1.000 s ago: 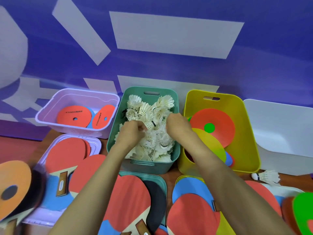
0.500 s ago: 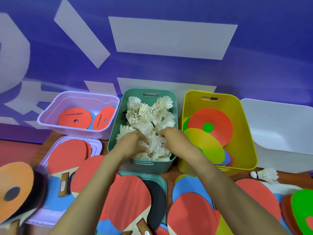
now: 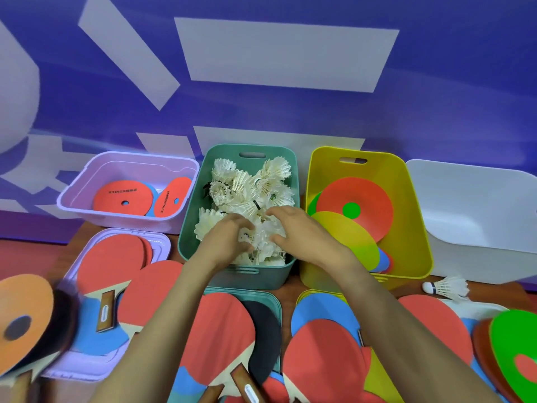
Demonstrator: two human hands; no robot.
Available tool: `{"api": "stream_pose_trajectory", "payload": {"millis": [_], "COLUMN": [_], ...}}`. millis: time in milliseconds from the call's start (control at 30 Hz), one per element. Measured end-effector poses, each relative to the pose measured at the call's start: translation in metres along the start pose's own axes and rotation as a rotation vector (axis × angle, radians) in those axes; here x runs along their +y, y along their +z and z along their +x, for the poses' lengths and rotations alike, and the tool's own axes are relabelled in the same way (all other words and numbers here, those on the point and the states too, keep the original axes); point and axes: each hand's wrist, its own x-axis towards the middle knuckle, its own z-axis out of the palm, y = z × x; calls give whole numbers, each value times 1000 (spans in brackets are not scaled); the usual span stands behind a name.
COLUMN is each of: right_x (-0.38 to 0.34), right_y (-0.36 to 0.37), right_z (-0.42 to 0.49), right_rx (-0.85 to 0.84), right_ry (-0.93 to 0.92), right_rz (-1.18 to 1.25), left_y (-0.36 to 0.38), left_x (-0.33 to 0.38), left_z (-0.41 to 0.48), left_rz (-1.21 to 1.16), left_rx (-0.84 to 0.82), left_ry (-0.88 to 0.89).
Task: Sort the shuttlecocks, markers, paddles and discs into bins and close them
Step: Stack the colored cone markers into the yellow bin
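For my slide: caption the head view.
Left hand and right hand grip shuttlecocks piled in the green bin.

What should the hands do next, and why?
Probably lift the right hand out of the green bin and reach for the loose shuttlecock lying in front of the white bin. Both hands, the left hand too, are on the pile of shuttlecocks in the green bin, and that loose one is the only shuttlecock seen outside it.

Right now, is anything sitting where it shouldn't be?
Yes: one shuttlecock lies alone in front of the white bin, apart from the green bin that holds the rest.
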Motion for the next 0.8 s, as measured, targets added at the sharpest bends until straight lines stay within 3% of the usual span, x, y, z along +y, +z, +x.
{"api": "stream_pose_trajectory", "payload": {"millis": [167,300,533,800], "right_x": [21,53,147,269], "right_y": [-24,-39,-54,-32], "right_z": [-37,-92,-229,-364], "right_rx": [138,286,390,317], "right_ry": [2,-6,109,279], "right_rz": [60,91,141,145], "left_y": [-7,11,106,249], "left_x": [35,99,223,314], "left_z": [-28,-47,-80,-112], "left_rz": [-97,-121,-122,-122], "left_rx": [296,396,300,-7], "left_ry": [60,204,375,417]}}
